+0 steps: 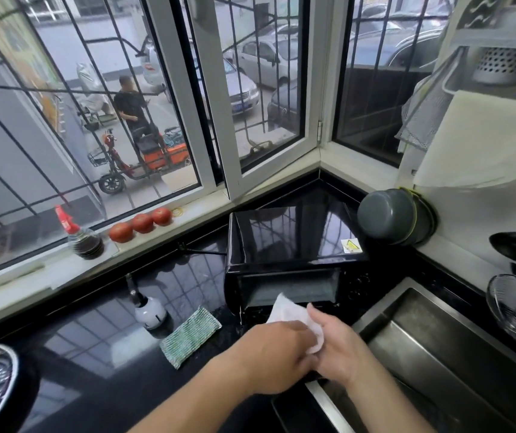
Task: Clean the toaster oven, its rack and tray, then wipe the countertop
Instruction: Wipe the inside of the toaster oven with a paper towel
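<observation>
Two bare forearms reach in from the bottom edge, and the left hand (277,351) and right hand (341,348) meet just in front of the toaster oven. Between them is one thin white wipe (294,317). The right hand's fingers (314,312) curl round its lower edge and pinch it; the left hand's fingers bend down over the wipe's near corner, touching it, though whether they grip it cannot be told. The wipe's upper corner stands up in front of the oven's mouth.

The glossy black stone counter (100,323) runs along the window sill and turns the corner toward the right. One stainless steel sink (431,335) is set into it at the right, just beside the hands. One black box-shaped toaster oven (294,242) sits in the counter's corner, its front open and the grey cavity showing; no rack or tray can be made out inside.

One green-and-white woven cleaning cloth (189,335) lies flat on the counter left of the hands, apart from them. One small white dispenser bottle (149,310) stands just beyond it. Bare counter stretches left of the cloth.

Three red tomatoes (142,223) sit in a row on the sill, beside one red-capped sauce bottle (83,235).
</observation>
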